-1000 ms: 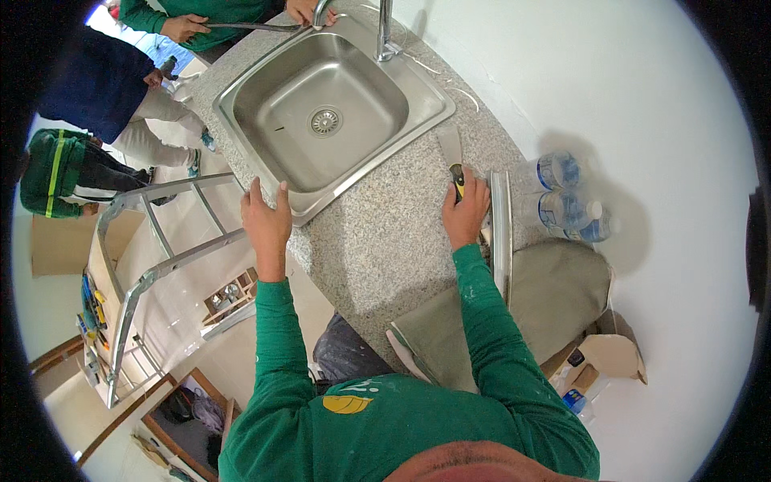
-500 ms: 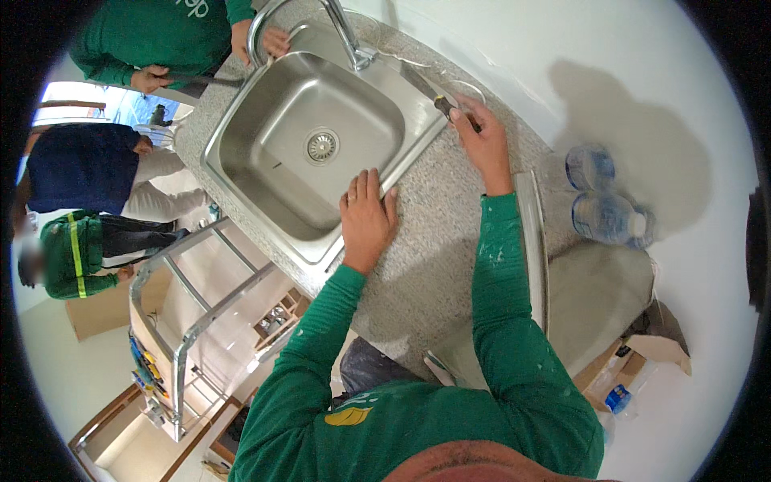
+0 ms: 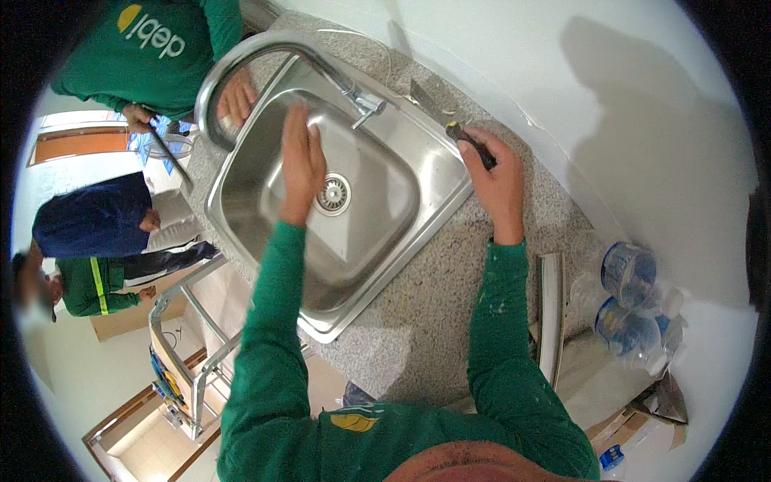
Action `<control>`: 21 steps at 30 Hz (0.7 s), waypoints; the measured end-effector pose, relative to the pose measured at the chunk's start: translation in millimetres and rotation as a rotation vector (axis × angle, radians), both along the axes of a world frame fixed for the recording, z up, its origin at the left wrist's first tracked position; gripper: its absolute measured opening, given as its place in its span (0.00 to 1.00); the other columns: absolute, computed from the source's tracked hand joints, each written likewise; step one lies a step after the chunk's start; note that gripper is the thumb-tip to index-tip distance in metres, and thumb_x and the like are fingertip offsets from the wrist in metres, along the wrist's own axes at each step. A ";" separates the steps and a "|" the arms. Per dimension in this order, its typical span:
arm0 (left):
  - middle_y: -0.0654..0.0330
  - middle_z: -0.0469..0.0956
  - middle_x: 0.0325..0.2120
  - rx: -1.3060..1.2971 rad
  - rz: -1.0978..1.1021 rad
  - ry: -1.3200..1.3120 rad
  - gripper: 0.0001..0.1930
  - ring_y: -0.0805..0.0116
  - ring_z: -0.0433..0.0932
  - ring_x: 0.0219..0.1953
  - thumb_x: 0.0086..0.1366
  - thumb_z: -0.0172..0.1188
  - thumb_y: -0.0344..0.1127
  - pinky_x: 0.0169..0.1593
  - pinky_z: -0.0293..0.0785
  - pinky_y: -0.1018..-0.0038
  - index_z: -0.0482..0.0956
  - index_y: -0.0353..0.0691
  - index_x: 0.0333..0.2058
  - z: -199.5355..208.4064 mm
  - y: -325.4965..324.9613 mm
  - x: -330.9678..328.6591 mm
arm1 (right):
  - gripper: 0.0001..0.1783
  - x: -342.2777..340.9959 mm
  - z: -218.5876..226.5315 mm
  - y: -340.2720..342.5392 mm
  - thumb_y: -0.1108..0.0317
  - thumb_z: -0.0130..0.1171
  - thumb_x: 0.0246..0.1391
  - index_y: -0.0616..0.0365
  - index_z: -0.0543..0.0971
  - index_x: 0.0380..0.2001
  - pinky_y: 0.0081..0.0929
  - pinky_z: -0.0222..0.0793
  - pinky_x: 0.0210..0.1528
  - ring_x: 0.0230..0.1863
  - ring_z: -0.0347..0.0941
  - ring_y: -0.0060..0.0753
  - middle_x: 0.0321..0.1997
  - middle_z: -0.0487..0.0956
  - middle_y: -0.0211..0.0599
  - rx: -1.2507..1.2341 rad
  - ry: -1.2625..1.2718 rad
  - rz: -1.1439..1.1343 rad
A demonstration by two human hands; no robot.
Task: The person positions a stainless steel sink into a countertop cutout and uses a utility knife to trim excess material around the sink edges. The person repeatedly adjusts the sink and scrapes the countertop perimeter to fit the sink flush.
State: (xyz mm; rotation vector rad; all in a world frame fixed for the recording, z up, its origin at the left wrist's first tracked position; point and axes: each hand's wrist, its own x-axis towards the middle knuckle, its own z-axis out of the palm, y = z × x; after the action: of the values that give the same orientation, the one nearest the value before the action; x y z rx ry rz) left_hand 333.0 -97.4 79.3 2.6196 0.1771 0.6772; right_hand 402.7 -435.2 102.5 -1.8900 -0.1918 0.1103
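A steel sink [image 3: 377, 153] is set in a speckled granite countertop [image 3: 434, 321], with a curved chrome faucet [image 3: 309, 52] along its far side. My left hand [image 3: 301, 173] is raised over the basin near the drain. Its fingers are stretched out, hold nothing and are a little blurred. At the sink's right edge my right hand [image 3: 498, 173] grips the black and yellow handle of a putty knife [image 3: 430, 100]. Its flat blade points toward the gap between sink and wall, where a thin light cord lies.
A co-worker's hand [image 3: 235, 100] rests by the sink's left rim; their other hand [image 3: 138, 118] holds a dark rod. Water bottles [image 3: 630, 277] stand at right by the wall. A metal ladder [image 3: 201, 305] and two more people are at left, a cardboard box [image 3: 634, 426] at lower right.
My left hand has lifted from the sink's near edge and moved away from me over the basin. The right keeps the putty knife. The co-worker's rod has moved away from the sink; the view has shifted.
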 end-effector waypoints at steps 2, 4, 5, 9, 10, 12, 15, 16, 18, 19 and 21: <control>0.39 0.66 0.72 0.114 -0.084 0.108 0.26 0.39 0.63 0.76 0.83 0.45 0.41 0.78 0.55 0.52 0.67 0.34 0.72 -8.5 70.3 64.7 | 0.19 -1.7 -0.8 3.0 0.61 0.70 0.65 0.61 0.86 0.53 0.32 0.79 0.51 0.45 0.85 0.34 0.46 0.89 0.47 0.025 -0.011 0.017; 0.40 0.66 0.73 0.360 -0.170 0.107 0.27 0.40 0.62 0.76 0.82 0.45 0.42 0.78 0.56 0.52 0.66 0.35 0.73 -25.9 115.9 108.9 | 0.18 -3.9 3.7 4.3 0.61 0.69 0.64 0.62 0.86 0.52 0.35 0.80 0.49 0.43 0.87 0.39 0.44 0.89 0.52 0.037 -0.004 0.038; 0.41 0.66 0.73 0.364 -0.197 0.094 0.27 0.40 0.62 0.76 0.82 0.45 0.43 0.78 0.56 0.52 0.66 0.36 0.73 -27.6 116.5 128.5 | 0.19 -3.2 -0.7 3.1 0.60 0.69 0.65 0.62 0.86 0.52 0.36 0.80 0.48 0.43 0.87 0.42 0.45 0.88 0.53 0.062 0.053 0.027; 0.41 0.68 0.71 0.416 -0.150 0.053 0.27 0.39 0.64 0.74 0.83 0.44 0.45 0.79 0.55 0.52 0.69 0.35 0.71 -34.9 113.1 155.8 | 0.20 -1.7 -5.7 -2.3 0.59 0.69 0.65 0.62 0.85 0.52 0.37 0.80 0.48 0.44 0.87 0.46 0.45 0.88 0.54 0.077 -0.004 0.001; 0.41 0.68 0.71 0.428 -0.102 0.040 0.27 0.39 0.64 0.74 0.83 0.44 0.45 0.79 0.55 0.51 0.69 0.35 0.70 -37.2 109.6 154.7 | 0.20 -1.4 -5.4 -2.5 0.59 0.69 0.65 0.62 0.85 0.52 0.37 0.80 0.48 0.44 0.87 0.47 0.45 0.88 0.53 0.077 0.013 0.003; 0.42 0.70 0.70 0.407 -0.084 0.037 0.27 0.38 0.65 0.74 0.84 0.42 0.48 0.78 0.56 0.50 0.71 0.34 0.69 -42.6 108.6 150.9 | 0.20 -1.0 -4.9 -1.5 0.59 0.70 0.65 0.63 0.85 0.52 0.37 0.80 0.49 0.44 0.87 0.47 0.45 0.88 0.53 0.082 0.027 0.011; 0.42 0.71 0.70 0.324 -0.191 0.048 0.28 0.38 0.65 0.74 0.84 0.42 0.49 0.77 0.57 0.50 0.72 0.34 0.69 -42.5 97.8 143.9 | 0.20 -1.8 -3.6 -3.1 0.59 0.69 0.65 0.63 0.85 0.52 0.38 0.80 0.49 0.45 0.87 0.49 0.45 0.88 0.54 0.082 0.027 0.001; 0.42 0.71 0.70 0.336 -0.192 0.066 0.28 0.38 0.66 0.74 0.84 0.43 0.49 0.77 0.58 0.50 0.72 0.34 0.69 -36.3 97.0 149.0 | 0.19 -1.2 -0.8 -4.2 0.60 0.69 0.65 0.62 0.85 0.52 0.38 0.80 0.49 0.45 0.87 0.50 0.46 0.88 0.54 0.084 0.028 -0.011; 0.41 0.72 0.69 0.357 -0.180 0.106 0.28 0.38 0.67 0.73 0.84 0.43 0.49 0.77 0.59 0.50 0.73 0.34 0.68 -27.6 112.6 149.3 | 0.19 -3.6 -0.5 -4.8 0.61 0.68 0.65 0.62 0.85 0.52 0.38 0.80 0.49 0.45 0.87 0.50 0.46 0.88 0.54 0.106 0.033 -0.004; 0.40 0.73 0.68 0.400 -0.152 0.061 0.27 0.39 0.69 0.72 0.84 0.44 0.49 0.76 0.61 0.50 0.75 0.33 0.67 -32.9 126.9 153.0 | 0.19 -4.3 -4.8 -3.8 0.61 0.68 0.65 0.62 0.85 0.53 0.38 0.80 0.50 0.46 0.87 0.50 0.47 0.87 0.55 0.124 0.036 0.010; 0.40 0.74 0.67 0.392 -0.092 0.100 0.28 0.39 0.69 0.71 0.84 0.43 0.49 0.75 0.61 0.50 0.75 0.32 0.67 -34.2 135.3 163.7 | 0.19 -3.6 -7.5 -4.5 0.62 0.68 0.65 0.61 0.84 0.54 0.38 0.80 0.50 0.46 0.87 0.49 0.48 0.87 0.54 0.143 0.026 0.016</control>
State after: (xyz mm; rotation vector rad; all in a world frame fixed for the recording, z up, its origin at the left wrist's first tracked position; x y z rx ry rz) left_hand 496.6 37.9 45.1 3.0160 -0.0545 0.5983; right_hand 399.0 -439.7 94.9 -1.7436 -0.1923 0.1291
